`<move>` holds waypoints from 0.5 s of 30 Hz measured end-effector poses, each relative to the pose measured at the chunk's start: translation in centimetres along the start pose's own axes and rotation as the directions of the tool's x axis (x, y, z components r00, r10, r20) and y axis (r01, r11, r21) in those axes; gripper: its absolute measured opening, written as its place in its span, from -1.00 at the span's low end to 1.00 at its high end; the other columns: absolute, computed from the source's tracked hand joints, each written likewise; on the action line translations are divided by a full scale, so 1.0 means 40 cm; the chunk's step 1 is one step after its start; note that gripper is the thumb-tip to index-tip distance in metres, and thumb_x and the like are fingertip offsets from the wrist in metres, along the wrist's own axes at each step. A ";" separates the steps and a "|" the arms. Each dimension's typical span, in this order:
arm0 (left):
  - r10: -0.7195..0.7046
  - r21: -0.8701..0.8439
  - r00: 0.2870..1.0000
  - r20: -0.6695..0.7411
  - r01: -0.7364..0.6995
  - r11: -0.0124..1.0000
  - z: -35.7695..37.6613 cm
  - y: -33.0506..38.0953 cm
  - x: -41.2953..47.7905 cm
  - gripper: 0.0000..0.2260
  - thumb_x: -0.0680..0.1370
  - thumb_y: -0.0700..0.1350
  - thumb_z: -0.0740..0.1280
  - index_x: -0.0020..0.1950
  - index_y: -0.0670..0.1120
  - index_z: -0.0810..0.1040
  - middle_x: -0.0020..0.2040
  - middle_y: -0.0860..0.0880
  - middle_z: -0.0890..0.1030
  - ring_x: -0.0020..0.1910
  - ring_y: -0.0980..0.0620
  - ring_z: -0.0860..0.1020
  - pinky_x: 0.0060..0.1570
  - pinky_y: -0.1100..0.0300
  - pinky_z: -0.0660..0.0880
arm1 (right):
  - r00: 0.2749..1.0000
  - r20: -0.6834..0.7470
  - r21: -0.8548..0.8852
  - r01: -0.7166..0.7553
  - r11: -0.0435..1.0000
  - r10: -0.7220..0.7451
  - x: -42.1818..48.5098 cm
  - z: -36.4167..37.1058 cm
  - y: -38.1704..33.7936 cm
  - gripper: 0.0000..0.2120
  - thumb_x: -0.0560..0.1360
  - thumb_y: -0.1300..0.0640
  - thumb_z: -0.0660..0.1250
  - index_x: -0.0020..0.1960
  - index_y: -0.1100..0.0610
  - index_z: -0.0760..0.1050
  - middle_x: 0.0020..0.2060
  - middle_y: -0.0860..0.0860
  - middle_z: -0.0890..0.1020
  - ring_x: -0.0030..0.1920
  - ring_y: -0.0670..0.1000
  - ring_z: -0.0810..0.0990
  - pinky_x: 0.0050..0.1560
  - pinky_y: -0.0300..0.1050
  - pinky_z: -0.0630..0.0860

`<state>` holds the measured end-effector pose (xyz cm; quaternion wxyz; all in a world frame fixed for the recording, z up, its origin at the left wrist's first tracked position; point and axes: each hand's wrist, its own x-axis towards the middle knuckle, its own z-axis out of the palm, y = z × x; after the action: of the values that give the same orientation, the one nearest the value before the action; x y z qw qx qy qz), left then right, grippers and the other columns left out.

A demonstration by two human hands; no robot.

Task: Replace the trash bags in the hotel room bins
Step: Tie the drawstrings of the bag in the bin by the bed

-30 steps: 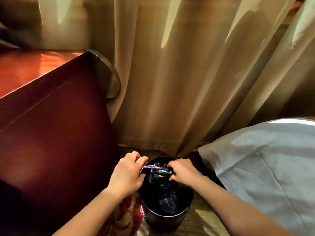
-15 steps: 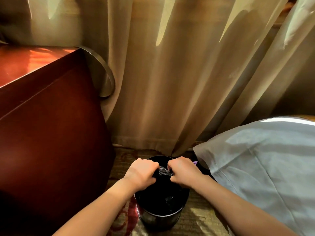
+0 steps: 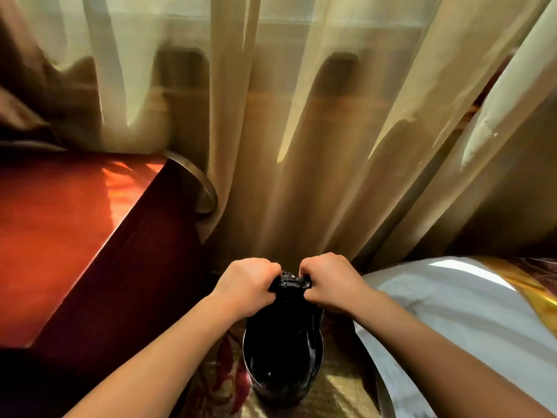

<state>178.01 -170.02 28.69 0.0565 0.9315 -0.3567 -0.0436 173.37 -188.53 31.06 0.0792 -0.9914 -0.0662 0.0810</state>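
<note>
Head view: the left hand [image 3: 244, 287] and the right hand [image 3: 331, 283] are both closed into fists on the gathered neck of the black trash bag [image 3: 290, 281], one on each side, knuckles nearly touching. The fingers of each hand are fully curled round the bunched plastic.

The bag hangs stretched below the fists, and its lower part sits inside the dark round bin [image 3: 280, 398]. The bin stands on the patterned carpet [image 3: 342, 393], between the red-brown wooden cabinet [image 3: 60, 236] and the white bed linen [image 3: 452, 315], in front of the beige curtain [image 3: 301, 146].

Changes against the earlier frames:
- One second ago the left hand was at the bin rim, apart from the bunched plastic. It now grips the neck beside the right hand.
- Half a second ago both fists sat at rim level. They are now raised above the rim, and the bag is drawn taut.
- More of the curtain is in view.
</note>
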 end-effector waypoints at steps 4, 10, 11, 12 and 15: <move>-0.001 0.013 1.000 -0.024 0.002 1.000 -0.227 0.038 -0.021 -0.82 0.47 0.01 0.32 0.03 -0.01 0.52 -0.05 0.03 0.59 0.01 -0.02 0.56 -0.03 0.06 0.50 | 0.999 -0.028 0.012 0.020 1.000 -0.020 -0.042 -0.228 -0.042 -0.77 0.39 0.14 0.34 0.04 0.07 0.59 -0.11 0.05 0.67 -0.01 0.15 0.61 -0.19 -0.14 0.34; -0.040 0.007 0.997 -0.061 0.040 0.999 -0.585 0.117 -0.072 -0.85 0.48 -0.02 0.33 0.02 -0.01 0.53 -0.05 0.02 0.60 0.02 -0.06 0.57 -0.09 0.00 0.54 | 0.999 -0.035 -0.006 0.038 0.999 -0.039 -0.118 -0.574 -0.114 -0.75 0.40 0.12 0.34 0.07 0.07 0.59 -0.08 0.06 0.68 0.01 0.15 0.61 -0.10 -0.08 0.46; -0.046 0.006 0.997 -0.062 0.047 0.999 -0.638 0.131 -0.086 -0.84 0.49 -0.01 0.33 0.04 -0.01 0.53 -0.04 0.02 0.61 0.03 -0.06 0.57 -0.08 0.00 0.54 | 0.998 -0.039 -0.005 0.041 0.999 -0.041 -0.133 -0.627 -0.127 -0.75 0.39 0.12 0.34 0.07 0.07 0.60 -0.08 0.07 0.69 0.01 0.16 0.62 -0.10 -0.08 0.46; -0.055 0.000 0.997 -0.059 0.055 0.998 -0.688 0.142 -0.102 -0.83 0.49 -0.01 0.33 0.05 0.00 0.54 -0.03 0.02 0.61 0.03 -0.06 0.58 -0.07 0.00 0.54 | 0.998 -0.039 -0.004 0.045 0.999 -0.045 -0.147 -0.680 -0.142 -0.74 0.39 0.12 0.34 0.06 0.07 0.60 -0.08 0.08 0.69 0.01 0.16 0.62 -0.09 -0.08 0.47; -0.090 -0.038 0.993 -0.073 0.088 0.995 -0.829 0.164 -0.154 -0.83 0.49 -0.03 0.33 0.07 0.00 0.54 -0.01 0.02 0.62 0.04 -0.05 0.58 -0.06 0.02 0.54 | 0.996 -0.034 0.010 0.085 0.996 -0.084 -0.185 -0.820 -0.193 -0.76 0.39 0.13 0.34 0.04 0.08 0.61 -0.08 0.09 0.69 0.01 0.17 0.62 -0.07 -0.05 0.51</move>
<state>173.14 -168.30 62.67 0.0837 0.9463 -0.3116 -0.0176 170.81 -186.84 65.43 0.0894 -0.9884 -0.1062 0.0615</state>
